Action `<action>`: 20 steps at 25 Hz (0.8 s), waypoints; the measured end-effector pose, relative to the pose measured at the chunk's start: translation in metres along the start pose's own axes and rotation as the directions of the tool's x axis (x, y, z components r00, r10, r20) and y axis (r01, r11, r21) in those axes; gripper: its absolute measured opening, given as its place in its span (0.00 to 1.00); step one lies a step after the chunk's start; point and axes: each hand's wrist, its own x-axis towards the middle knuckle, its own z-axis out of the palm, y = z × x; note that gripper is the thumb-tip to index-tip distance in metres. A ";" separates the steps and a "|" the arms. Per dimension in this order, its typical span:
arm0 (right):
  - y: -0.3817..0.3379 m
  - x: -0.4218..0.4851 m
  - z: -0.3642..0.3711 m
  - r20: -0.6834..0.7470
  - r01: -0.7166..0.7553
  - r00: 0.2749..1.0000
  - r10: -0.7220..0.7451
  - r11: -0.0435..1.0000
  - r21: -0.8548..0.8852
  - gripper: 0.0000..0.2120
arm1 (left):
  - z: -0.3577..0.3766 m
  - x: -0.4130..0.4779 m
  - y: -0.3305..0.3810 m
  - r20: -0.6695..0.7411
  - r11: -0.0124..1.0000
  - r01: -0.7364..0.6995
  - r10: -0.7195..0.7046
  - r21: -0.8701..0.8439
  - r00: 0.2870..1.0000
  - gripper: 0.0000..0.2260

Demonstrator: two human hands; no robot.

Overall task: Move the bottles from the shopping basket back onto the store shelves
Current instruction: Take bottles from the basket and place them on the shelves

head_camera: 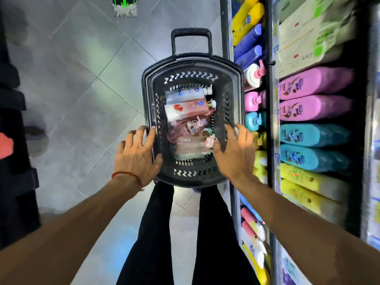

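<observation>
Head view, looking straight down. Shopping basket: black rigid plastic with slotted walls and a pull handle at the far end. It stands on the grey tiled floor, just beside the store shelves.

Bottles lie on their sides in the basket bottom, loosely piled, caps toward the shelves. The clear-white bottle is farthest, then a pink-red one with a gold collar. The translucent pink bottle is nearest and looks glossy.

Left grip: fingers spread, laid on the left rim, holding nothing. Right grip: fingers spread over the right rim, thumb inside near the nearest bottle, no bottle taken.

Judgement: smooth moulded plastic, stiff-walled, probably full, so moderately heavy and slick. Not fragile, but pump heads may snag neighbours. Best hold is round the mid-body, uppermost bottle first.

Shelf stock: pink, teal and yellow bottles with rounded shoulders, packed tight.
</observation>
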 end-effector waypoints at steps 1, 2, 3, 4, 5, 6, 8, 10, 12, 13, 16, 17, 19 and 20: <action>-0.007 -0.016 -0.014 -0.032 0.033 0.999 -0.033 0.999 -0.018 0.27 | -0.016 -0.013 -0.001 -0.022 1.000 -0.024 0.023 -0.004 0.999 0.34; -0.013 -0.031 -0.027 -0.034 0.048 0.998 -0.049 0.998 -0.044 0.27 | -0.033 -0.027 -0.002 -0.035 0.999 -0.034 0.033 -0.009 0.999 0.33; -0.019 -0.048 -0.041 -0.019 0.047 0.999 -0.048 0.997 -0.060 0.27 | -0.049 -0.041 -0.003 -0.050 0.999 -0.031 0.030 -0.015 0.998 0.33; -0.024 -0.063 -0.052 -0.006 0.033 0.999 -0.033 0.997 -0.063 0.27 | -0.063 -0.052 -0.002 -0.070 0.999 -0.018 0.016 -0.031 0.997 0.32; -0.029 -0.080 -0.063 -0.015 0.008 1.000 -0.009 0.999 -0.052 0.27 | -0.076 -0.063 -0.002 -0.087 0.999 0.000 -0.005 -0.054 0.996 0.32; -0.033 -0.100 -0.074 -0.048 -0.019 0.999 0.018 0.999 -0.028 0.26 | -0.091 -0.076 0.000 -0.100 0.997 0.001 -0.008 -0.072 0.995 0.32; -0.037 -0.143 -0.092 -0.133 -0.058 0.989 0.061 0.998 0.029 0.26 | -0.112 -0.105 0.003 -0.121 0.996 -0.048 0.038 -0.077 0.992 0.32; -0.041 -0.182 -0.105 -0.160 -0.084 0.983 0.089 0.996 0.038 0.27 | -0.127 -0.132 0.003 -0.173 0.990 -0.120 0.106 -0.076 0.979 0.31; -0.045 -0.209 -0.117 -0.137 -0.099 0.986 0.098 0.995 -0.004 0.28 | -0.136 -0.150 0.001 -0.218 0.978 -0.203 0.187 -0.052 0.958 0.30; -0.046 -0.220 -0.122 -0.152 -0.092 0.984 0.088 0.996 -0.020 0.28 | -0.139 -0.157 0.000 -0.230 0.970 -0.243 0.233 -0.017 0.945 0.30; -0.048 -0.255 -0.137 -0.297 -0.036 0.955 0.024 0.999 -0.035 0.26 | -0.148 -0.181 -0.003 -0.280 0.924 -0.366 0.382 0.110 0.881 0.31; -0.048 -0.265 -0.140 -0.336 -0.020 0.942 0.007 0.999 -0.035 0.26 | -0.149 -0.189 -0.004 -0.293 0.907 -0.396 0.420 0.139 0.859 0.30; -0.046 -0.284 -0.142 -0.366 -0.034 0.931 0.011 0.998 -0.056 0.27 | -0.150 -0.205 -0.004 -0.276 0.883 -0.431 0.469 0.187 0.839 0.30; -0.046 -0.294 -0.142 -0.368 -0.055 0.929 0.026 0.996 -0.068 0.27 | -0.149 -0.214 -0.003 -0.261 0.874 -0.438 0.482 0.209 0.836 0.30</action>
